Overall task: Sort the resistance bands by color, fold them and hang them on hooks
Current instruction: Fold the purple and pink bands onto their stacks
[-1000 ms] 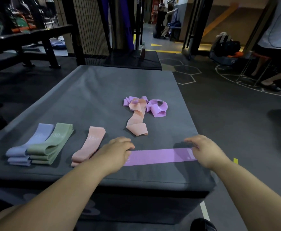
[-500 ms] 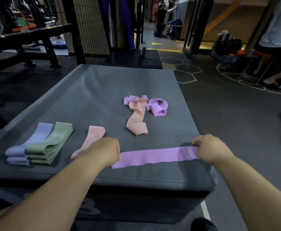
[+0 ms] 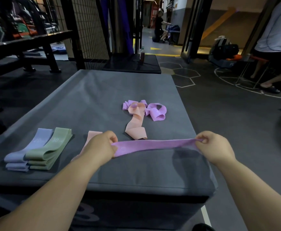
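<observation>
Resistance bands are partly sorted: a lilac band (image 3: 27, 150), a green band (image 3: 51, 147) and a folded peach band (image 3: 91, 137) lie folded at the worktop's (image 3: 119, 87) near left. The left grip (image 3: 101, 145) and right grip (image 3: 214, 147) each pinch an end of a purple band (image 3: 153, 145), held taut above the near edge. A loose peach band (image 3: 136, 125) and a purple tangle (image 3: 156, 112) wait mid-worktop. No hooks are in view, so hanging is still to do. The surface under the taut band looks roomy enough for folding.
</observation>
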